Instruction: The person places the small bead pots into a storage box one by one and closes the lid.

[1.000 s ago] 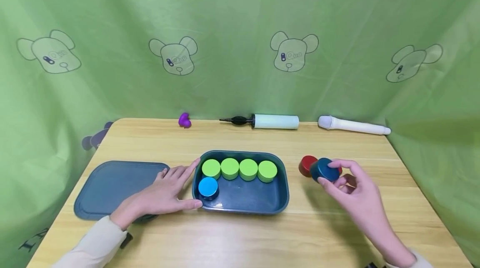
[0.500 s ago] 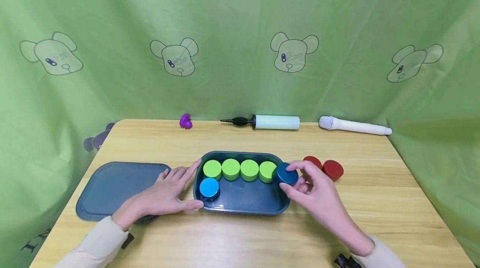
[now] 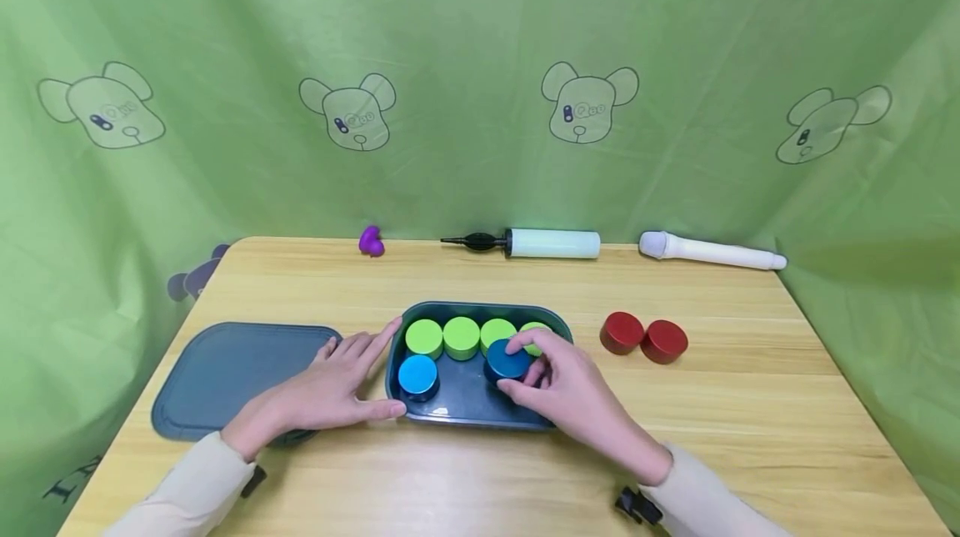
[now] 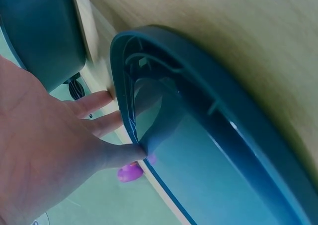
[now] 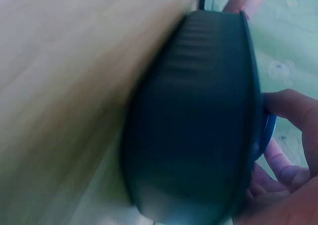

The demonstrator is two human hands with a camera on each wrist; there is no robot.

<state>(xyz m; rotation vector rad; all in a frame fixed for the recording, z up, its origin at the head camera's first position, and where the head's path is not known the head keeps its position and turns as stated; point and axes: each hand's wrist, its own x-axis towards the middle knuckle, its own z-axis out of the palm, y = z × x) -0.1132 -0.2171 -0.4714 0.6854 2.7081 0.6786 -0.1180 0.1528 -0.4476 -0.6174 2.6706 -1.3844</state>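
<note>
Left hand (image 3: 337, 391) spread, right hand (image 3: 570, 374) pinching.
Your left forearm (image 3: 187, 479) slants in from the near side of the table (image 3: 450, 487), by its left edge, fingers (image 3: 375, 345) extended toward the far edge, thumb (image 3: 378, 410) set wide apart; your right forearm (image 3: 701, 491) angles inward from the near side, thumb and index finger curved into a pinch, both sleeves pale.
</note>
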